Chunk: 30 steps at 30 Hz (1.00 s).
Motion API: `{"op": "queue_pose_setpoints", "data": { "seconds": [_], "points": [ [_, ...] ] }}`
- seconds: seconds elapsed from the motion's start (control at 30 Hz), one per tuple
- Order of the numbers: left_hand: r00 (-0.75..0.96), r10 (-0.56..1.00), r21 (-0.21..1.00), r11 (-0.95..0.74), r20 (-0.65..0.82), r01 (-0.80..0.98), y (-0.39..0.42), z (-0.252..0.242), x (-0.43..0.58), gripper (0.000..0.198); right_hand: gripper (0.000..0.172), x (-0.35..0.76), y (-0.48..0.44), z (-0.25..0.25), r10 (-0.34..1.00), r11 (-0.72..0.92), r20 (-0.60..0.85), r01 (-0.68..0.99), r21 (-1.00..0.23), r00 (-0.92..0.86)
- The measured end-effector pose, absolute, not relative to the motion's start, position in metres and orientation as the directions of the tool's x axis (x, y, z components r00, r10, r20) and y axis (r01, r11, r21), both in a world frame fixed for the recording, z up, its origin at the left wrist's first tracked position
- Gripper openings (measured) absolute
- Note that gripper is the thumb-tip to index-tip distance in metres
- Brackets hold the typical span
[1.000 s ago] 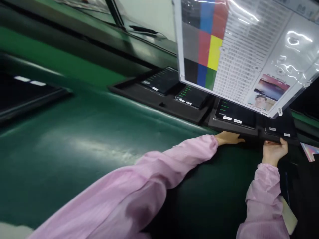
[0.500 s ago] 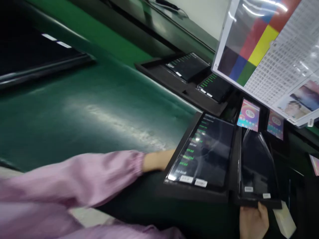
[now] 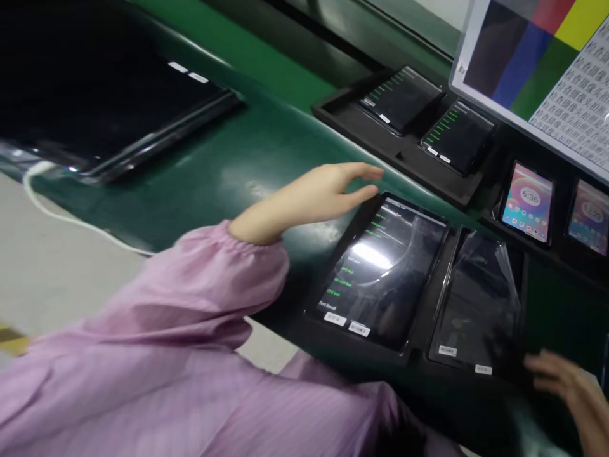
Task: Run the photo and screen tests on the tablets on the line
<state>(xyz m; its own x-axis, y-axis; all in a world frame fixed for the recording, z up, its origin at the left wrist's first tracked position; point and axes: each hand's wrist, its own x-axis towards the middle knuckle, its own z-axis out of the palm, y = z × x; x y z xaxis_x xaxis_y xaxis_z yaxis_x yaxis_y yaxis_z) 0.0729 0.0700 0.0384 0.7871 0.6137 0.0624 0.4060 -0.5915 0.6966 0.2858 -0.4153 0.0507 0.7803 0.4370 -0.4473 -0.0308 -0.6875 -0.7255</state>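
Head view: we've pulled the black tray (image 3: 419,355) in from twelve o'clock; our left hand (image 3: 328,190) now hovers open, right hand (image 3: 566,384) open, blurred, off the tray's corner.

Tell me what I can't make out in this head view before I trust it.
- Right hand: motion-blurred at the bottom right corner; contact with the near tray unclear.
- Green text on the left tablet: too small, washed out by glare.
- Right tablet: screen dark under wrinkled film.
- Colour chart: cut off by the top and right edges.
- Left hand: open above the tray's far corner; touching or not, unclear.
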Motion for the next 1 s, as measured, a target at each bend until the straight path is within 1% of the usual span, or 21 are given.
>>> {"op": "queue_pose_setpoints", "data": {
  "seconds": [0.03, 0.07, 0.13, 0.17, 0.2, 0.3, 0.37, 0.47, 0.6, 0.7, 0.83, 1.0],
  "points": [
    [0.796, 0.600, 0.726, -0.583, 0.083, 0.365, 0.066, 0.032, 0.078, 0.057, 0.048, 0.297, -0.402, 0.051, 0.362, -0.668, -0.321, 0.003, -0.745, 0.875],
    [0.796, 0.597, 0.754, -0.567, 0.099, 0.332, 0.063, 0.025, 0.081, 0.064, 0.054, 0.308, -0.386, 0.046, 0.343, -0.644, -0.254, 0.029, -0.765, 0.904],
    [0.785, 0.611, 0.796, -0.524, 0.104, 0.302, 0.057, 0.010, 0.074, 0.074, 0.057, 0.329, -0.352, 0.026, 0.322, -0.563, -0.140, 0.071, -0.823, 0.936],
    [0.776, 0.624, 0.810, -0.499, 0.091, 0.307, 0.053, 0.003, 0.067, 0.077, 0.057, 0.338, -0.336, 0.014, 0.332, -0.534, -0.115, 0.086, -0.841, 0.936],
    [0.767, 0.638, 0.823, -0.469, 0.065, 0.320, 0.048, -0.004, 0.058, 0.079, 0.056, 0.345, -0.323, 0.003, 0.352, -0.504, -0.054, 0.140, -0.852, 0.935],
    [0.756, 0.653, 0.869, -0.352, -0.038, 0.348, 0.024, -0.018, 0.028, 0.078, 0.051, 0.359, -0.301, -0.024, 0.440, -0.410, 0.075, 0.275, -0.870, 0.895],
    [0.755, 0.652, 0.895, -0.288, -0.077, 0.340, 0.005, -0.022, 0.012, 0.074, 0.048, 0.361, -0.298, -0.031, 0.456, -0.360, 0.095, 0.281, -0.890, 0.885],
    [0.735, 0.670, 0.931, -0.194, -0.104, 0.308, -0.021, -0.025, -0.002, 0.070, 0.042, 0.355, -0.301, -0.031, 0.427, -0.303, 0.110, 0.256, -0.918, 0.898],
    [0.706, 0.696, 0.981, -0.009, -0.134, 0.195, -0.038, -0.025, -0.007, 0.066, 0.036, 0.347, -0.301, -0.025, 0.405, -0.276, 0.143, 0.270, -0.923, 0.903],
    [0.694, 0.704, 0.987, 0.067, -0.149, 0.144, -0.040, -0.026, -0.005, 0.066, 0.035, 0.346, -0.300, -0.024, 0.412, -0.263, 0.162, 0.287, -0.921, 0.897],
    [0.671, 0.718, 0.983, 0.127, -0.184, 0.134, -0.039, -0.025, -0.003, 0.068, 0.036, 0.346, -0.299, -0.026, 0.437, -0.247, 0.189, 0.320, -0.915, 0.879],
    [0.637, 0.745, 0.976, 0.093, -0.199, 0.196, -0.042, -0.023, 0.000, 0.067, 0.036, 0.346, -0.299, -0.030, 0.435, -0.243, 0.183, 0.310, -0.919, 0.882]
  ]
}}
